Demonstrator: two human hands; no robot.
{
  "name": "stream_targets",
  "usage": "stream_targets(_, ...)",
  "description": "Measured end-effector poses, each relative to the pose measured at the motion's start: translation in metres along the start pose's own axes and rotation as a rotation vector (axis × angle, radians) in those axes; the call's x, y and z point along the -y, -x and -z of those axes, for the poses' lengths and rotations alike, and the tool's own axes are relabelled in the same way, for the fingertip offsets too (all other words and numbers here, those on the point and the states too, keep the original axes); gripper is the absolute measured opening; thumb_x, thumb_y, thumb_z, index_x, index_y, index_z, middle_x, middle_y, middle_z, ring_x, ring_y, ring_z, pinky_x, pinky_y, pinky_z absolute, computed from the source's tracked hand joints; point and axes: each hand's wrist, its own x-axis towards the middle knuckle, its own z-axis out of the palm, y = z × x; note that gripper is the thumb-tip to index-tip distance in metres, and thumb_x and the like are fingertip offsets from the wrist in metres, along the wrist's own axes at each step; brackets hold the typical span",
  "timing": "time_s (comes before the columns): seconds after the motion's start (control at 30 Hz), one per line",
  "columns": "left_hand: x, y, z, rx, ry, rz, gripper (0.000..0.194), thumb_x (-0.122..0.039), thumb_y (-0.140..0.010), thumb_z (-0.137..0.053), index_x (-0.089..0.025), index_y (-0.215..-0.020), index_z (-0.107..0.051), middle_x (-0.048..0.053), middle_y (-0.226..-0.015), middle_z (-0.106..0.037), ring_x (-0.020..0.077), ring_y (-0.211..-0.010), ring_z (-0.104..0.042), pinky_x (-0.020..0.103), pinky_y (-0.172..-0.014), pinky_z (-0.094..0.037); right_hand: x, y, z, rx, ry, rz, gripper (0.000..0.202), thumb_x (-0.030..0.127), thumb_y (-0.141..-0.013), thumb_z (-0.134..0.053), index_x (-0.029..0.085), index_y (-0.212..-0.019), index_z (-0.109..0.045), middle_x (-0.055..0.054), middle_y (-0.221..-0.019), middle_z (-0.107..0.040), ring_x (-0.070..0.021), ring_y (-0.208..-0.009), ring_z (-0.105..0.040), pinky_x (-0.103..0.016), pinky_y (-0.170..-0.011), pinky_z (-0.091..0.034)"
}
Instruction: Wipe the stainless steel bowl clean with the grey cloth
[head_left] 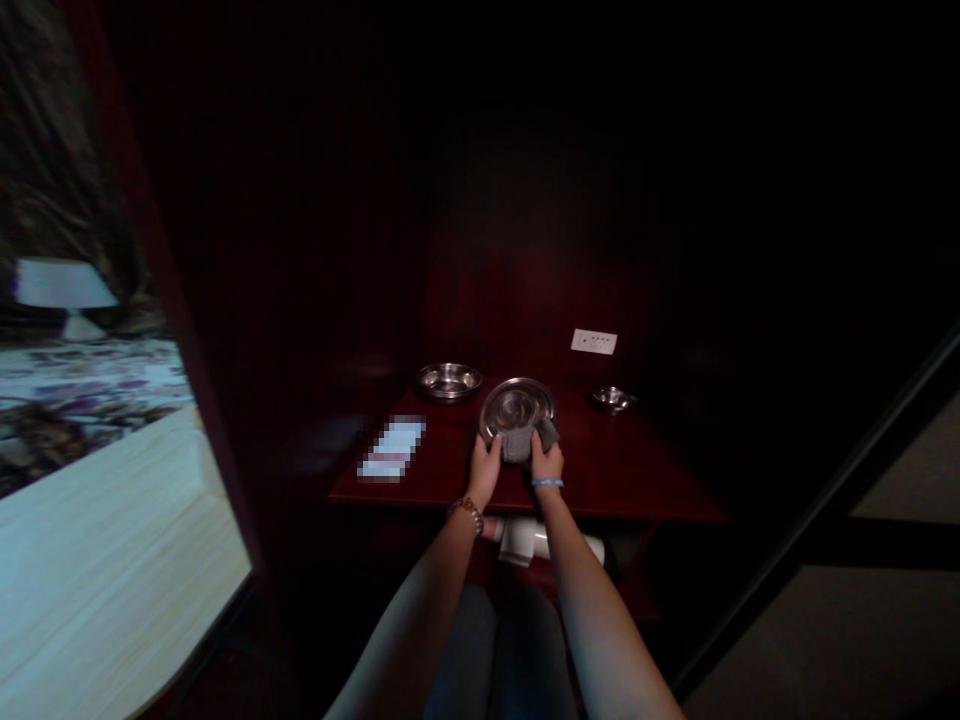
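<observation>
A round metal plate [517, 395] is tilted up above the dark red shelf [630, 475]. My left hand [486, 465] grips its lower left rim, thumb on the near side. At the lower right, my right hand [547, 462] is closed on a grey cloth [517, 444], which lies against the plate's lower part. A larger metal bowl [448, 382] stands at the back left of the shelf, and a smaller metal bowl [613, 400] at the back right.
A blurred white rectangle [392, 448] lies on the shelf's left. A socket plate [594, 342] is on the back wall. White items [568, 543] lie below the shelf. At far left are a pale wooden surface [112, 550] and a lamp [64, 285].
</observation>
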Motion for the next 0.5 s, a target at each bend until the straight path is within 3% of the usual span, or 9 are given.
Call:
stream_targets(0.27,-0.005,0.003,0.000,0.035,-0.009,0.016,0.040,-0.020,-0.082,-0.059,-0.016,-0.122,-0.056,0.012,-0.129,-0.062,0.0194,-0.122,-0.056,0.036,-0.110,-0.036,-0.002,0.000,-0.001,0.007,-0.029,-0.025,0.047,0.050,-0.076,-0.066,0.014,-0.105,-0.070,-0.015,-0.104,-0.075,-0.0287,-0.103,-0.069,-0.038,-0.092,-0.052)
stream_targets(0.5,0.001,-0.003,0.000,-0.026,0.031,0.016,0.039,-0.021,-0.085,-0.054,-0.015,-0.124,-0.056,0.012,-0.131,-0.061,0.0217,-0.122,-0.057,0.037,-0.110,-0.038,-0.008,-0.001,-0.006,0.105,-0.083,-0.021,0.051,0.047,-0.073,-0.070,0.015,-0.113,-0.067,-0.013,-0.111,-0.073,-0.0281,-0.106,-0.068,-0.040,-0.093,-0.052)
